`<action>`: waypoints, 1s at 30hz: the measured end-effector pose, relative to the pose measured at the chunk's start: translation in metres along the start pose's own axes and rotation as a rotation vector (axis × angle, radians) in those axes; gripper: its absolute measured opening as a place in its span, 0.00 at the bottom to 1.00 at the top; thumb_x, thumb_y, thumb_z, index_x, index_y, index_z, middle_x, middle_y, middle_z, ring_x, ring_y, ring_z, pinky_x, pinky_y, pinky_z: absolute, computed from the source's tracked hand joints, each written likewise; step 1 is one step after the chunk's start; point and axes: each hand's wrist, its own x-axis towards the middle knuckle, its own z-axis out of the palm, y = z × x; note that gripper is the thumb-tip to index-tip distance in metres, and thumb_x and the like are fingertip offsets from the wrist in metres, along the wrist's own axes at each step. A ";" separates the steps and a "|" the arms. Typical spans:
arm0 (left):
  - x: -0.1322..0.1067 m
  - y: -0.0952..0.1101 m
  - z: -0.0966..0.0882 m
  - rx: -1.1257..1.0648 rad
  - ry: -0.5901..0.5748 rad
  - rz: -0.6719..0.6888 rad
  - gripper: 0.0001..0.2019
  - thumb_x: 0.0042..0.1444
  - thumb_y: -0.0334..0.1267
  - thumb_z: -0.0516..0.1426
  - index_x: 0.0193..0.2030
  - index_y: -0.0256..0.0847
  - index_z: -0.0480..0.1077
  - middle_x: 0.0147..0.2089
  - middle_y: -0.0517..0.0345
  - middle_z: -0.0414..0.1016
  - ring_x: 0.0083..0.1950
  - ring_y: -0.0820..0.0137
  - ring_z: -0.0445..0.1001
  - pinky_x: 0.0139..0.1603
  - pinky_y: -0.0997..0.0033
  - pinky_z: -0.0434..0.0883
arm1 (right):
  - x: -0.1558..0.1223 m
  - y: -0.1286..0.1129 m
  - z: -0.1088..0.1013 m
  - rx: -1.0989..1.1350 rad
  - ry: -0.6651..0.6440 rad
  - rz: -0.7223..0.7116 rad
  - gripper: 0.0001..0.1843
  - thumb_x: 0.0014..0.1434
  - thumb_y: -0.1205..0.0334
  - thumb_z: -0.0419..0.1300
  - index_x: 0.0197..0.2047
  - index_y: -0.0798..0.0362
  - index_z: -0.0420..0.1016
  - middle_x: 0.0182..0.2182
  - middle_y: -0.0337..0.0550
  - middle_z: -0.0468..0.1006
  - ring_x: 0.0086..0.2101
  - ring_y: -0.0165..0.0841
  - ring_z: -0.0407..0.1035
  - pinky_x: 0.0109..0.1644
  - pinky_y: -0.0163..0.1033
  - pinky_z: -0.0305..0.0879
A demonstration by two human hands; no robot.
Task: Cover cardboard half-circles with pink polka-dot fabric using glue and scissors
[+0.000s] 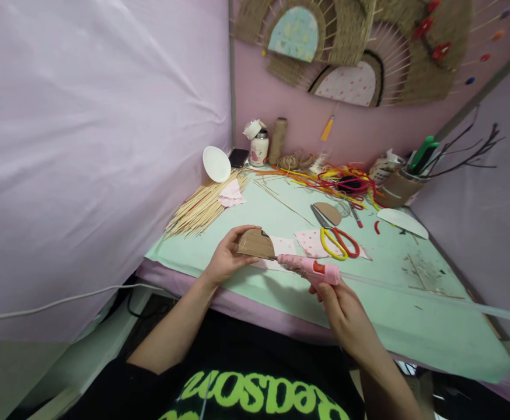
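My left hand (226,256) is closed on a brown cardboard piece (255,243) with a rounded top, holding it just above the near edge of the mint-green table (369,303). My right hand (340,306) grips a pink glue gun (311,268), whose nozzle points left and touches the lower right edge of the cardboard. A long clear glue stick (430,294) juts out of the gun's back to the right. Under the cardboard and gun lie pink patterned paper pieces (310,242).
Scissors with yellow and red handles (338,239) lie behind the gun, beside another cardboard piece (328,213). A bundle of wooden skewers (206,207) lies at left, with a white plate (216,164), a jar, twine spool (278,140), coloured pipe cleaners (338,181) and a tool cup (401,186) at the back.
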 end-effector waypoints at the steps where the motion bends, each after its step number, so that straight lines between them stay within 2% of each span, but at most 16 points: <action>1: 0.000 0.000 0.000 0.004 0.001 0.002 0.32 0.43 0.38 0.71 0.56 0.41 0.67 0.57 0.44 0.73 0.57 0.59 0.73 0.56 0.61 0.70 | 0.000 0.000 -0.001 -0.006 -0.001 -0.005 0.24 0.65 0.47 0.46 0.30 0.52 0.75 0.23 0.43 0.73 0.25 0.34 0.67 0.29 0.38 0.65; 6: -0.001 -0.001 -0.001 0.023 0.010 0.003 0.33 0.44 0.39 0.71 0.57 0.41 0.67 0.58 0.45 0.73 0.58 0.59 0.72 0.57 0.62 0.69 | -0.002 0.000 -0.009 -0.039 0.011 -0.011 0.22 0.66 0.47 0.47 0.33 0.51 0.75 0.22 0.42 0.72 0.24 0.35 0.66 0.29 0.38 0.64; 10: -0.001 0.000 -0.001 0.014 0.017 -0.005 0.33 0.43 0.39 0.71 0.57 0.42 0.67 0.58 0.45 0.72 0.58 0.59 0.72 0.58 0.62 0.68 | -0.002 -0.004 -0.012 0.022 0.009 -0.017 0.21 0.67 0.48 0.46 0.36 0.48 0.76 0.21 0.40 0.70 0.23 0.34 0.64 0.27 0.37 0.63; 13: -0.002 0.000 -0.001 -0.027 -0.013 -0.030 0.33 0.44 0.40 0.71 0.57 0.42 0.67 0.59 0.44 0.71 0.59 0.57 0.71 0.59 0.59 0.67 | 0.001 -0.008 -0.008 0.074 0.011 -0.032 0.21 0.67 0.49 0.45 0.40 0.49 0.77 0.21 0.40 0.70 0.22 0.33 0.62 0.25 0.37 0.62; 17: -0.002 0.001 0.000 -0.070 -0.070 -0.054 0.32 0.45 0.39 0.70 0.58 0.42 0.67 0.60 0.44 0.71 0.58 0.56 0.72 0.59 0.58 0.68 | 0.004 -0.016 0.002 0.117 0.006 -0.041 0.23 0.67 0.48 0.45 0.40 0.52 0.77 0.22 0.41 0.71 0.22 0.33 0.62 0.25 0.37 0.62; 22: -0.002 0.003 0.001 -0.055 -0.081 -0.048 0.32 0.44 0.38 0.71 0.57 0.42 0.68 0.59 0.45 0.72 0.58 0.57 0.72 0.59 0.60 0.68 | 0.008 -0.024 0.006 0.135 -0.037 -0.056 0.24 0.67 0.47 0.45 0.40 0.51 0.78 0.24 0.43 0.73 0.23 0.33 0.64 0.27 0.37 0.63; 30: -0.001 0.004 0.002 -0.072 -0.083 -0.052 0.32 0.43 0.37 0.71 0.56 0.43 0.69 0.57 0.46 0.74 0.57 0.58 0.73 0.57 0.60 0.69 | 0.008 -0.017 0.008 0.096 -0.024 -0.037 0.25 0.67 0.48 0.45 0.38 0.52 0.78 0.23 0.42 0.72 0.26 0.35 0.67 0.33 0.38 0.66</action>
